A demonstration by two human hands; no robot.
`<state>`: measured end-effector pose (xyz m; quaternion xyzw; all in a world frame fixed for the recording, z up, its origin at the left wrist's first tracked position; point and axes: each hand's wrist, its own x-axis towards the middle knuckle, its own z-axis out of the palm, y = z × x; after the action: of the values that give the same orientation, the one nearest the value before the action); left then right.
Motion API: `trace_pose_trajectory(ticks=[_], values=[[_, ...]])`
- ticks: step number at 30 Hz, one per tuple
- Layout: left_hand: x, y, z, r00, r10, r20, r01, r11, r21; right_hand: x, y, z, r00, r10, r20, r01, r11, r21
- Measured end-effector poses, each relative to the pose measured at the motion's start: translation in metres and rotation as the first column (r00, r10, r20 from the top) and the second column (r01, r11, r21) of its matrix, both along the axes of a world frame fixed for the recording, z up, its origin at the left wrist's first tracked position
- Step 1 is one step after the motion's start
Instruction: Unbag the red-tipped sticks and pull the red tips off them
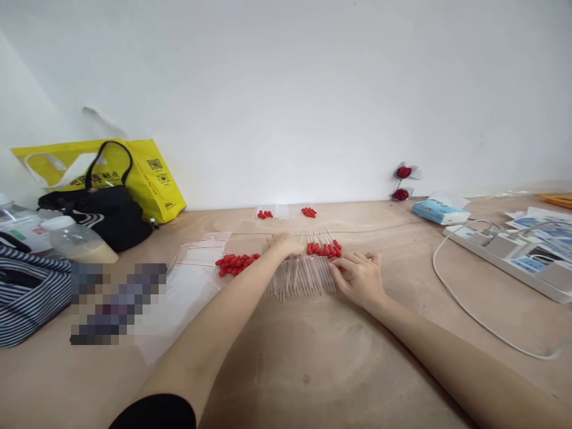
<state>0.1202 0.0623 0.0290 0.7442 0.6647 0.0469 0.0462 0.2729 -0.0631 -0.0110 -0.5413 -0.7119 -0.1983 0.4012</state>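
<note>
Clear thin sticks point(308, 280) lie side by side in a row on the table. Beyond them are several red oval pieces point(324, 249), with thin stick ends showing past these. My left hand point(283, 244) reaches over the left end of the row, its fingers mostly hidden. At the row's right end rests my right hand point(360, 279), fingers bent and thumb close to the index finger beside the red pieces; what it pinches, if anything, is too small to make out. A loose pile of red pieces point(232, 264) lies left of my left forearm, partly covered by it.
Clear plastic bags point(179, 292) lie left. At the wall is another clear bag point(283, 211) with red pieces. A yellow bag point(156, 179), a black bag point(116, 217) and a bottle point(84, 241) stand left. Right are a tissue pack point(440, 210), a power strip point(509, 259) and its cable.
</note>
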Motion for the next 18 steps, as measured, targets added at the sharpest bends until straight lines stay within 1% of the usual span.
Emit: trace_pose_trajectory(ticks=[3, 6, 9, 10, 12, 13, 14, 16, 17, 18], values=[[0.002, 0.003, -0.001, 1.0, -0.02, 0.007, 0.02, 1.0, 0.006, -0.003, 0.001, -0.001, 1.0, 0.005, 0.016, -0.005, 1.0, 0.006], [-0.008, -0.004, 0.009, 0.994, -0.104, 0.023, 0.102, 0.991, 0.085, -0.002, 0.002, -0.002, 1.0, 0.016, -0.007, -0.016, 1.0, 0.025], [-0.03, -0.025, 0.019, 0.968, -0.249, 0.032, 0.237, 0.946, 0.221, -0.001, 0.001, -0.003, 0.997, 0.067, -0.039, -0.064, 0.995, 0.07], [-0.04, -0.035, 0.02, 0.955, -0.295, 0.027, 0.278, 0.924, 0.261, -0.002, 0.0, -0.002, 0.995, 0.087, -0.041, -0.083, 0.992, 0.097], [-0.061, -0.055, 0.016, 0.925, -0.38, 0.002, 0.359, 0.877, 0.319, -0.005, -0.003, -0.001, 0.992, 0.122, -0.012, -0.119, 0.981, 0.154], [-0.07, -0.065, 0.012, 0.884, -0.465, -0.048, 0.444, 0.802, 0.4, -0.008, -0.005, 0.0, 0.99, 0.14, 0.021, -0.142, 0.974, 0.174], [-0.079, -0.075, 0.006, 0.838, -0.533, -0.113, 0.517, 0.714, 0.472, -0.011, -0.007, 0.001, 0.985, 0.16, 0.065, -0.169, 0.968, 0.184], [-0.092, -0.092, -0.006, 0.767, -0.608, -0.203, 0.596, 0.559, 0.576, -0.018, -0.01, 0.001, 0.965, 0.205, 0.162, -0.232, 0.958, 0.17], [-0.096, -0.099, -0.011, 0.739, -0.633, -0.23, 0.617, 0.5, 0.607, -0.021, -0.011, 0.001, 0.953, 0.225, 0.203, -0.258, 0.954, 0.153], [-0.099, -0.105, -0.016, 0.717, -0.653, -0.246, 0.63, 0.454, 0.631, -0.025, -0.012, 0.0, 0.941, 0.245, 0.233, -0.28, 0.951, 0.132]])
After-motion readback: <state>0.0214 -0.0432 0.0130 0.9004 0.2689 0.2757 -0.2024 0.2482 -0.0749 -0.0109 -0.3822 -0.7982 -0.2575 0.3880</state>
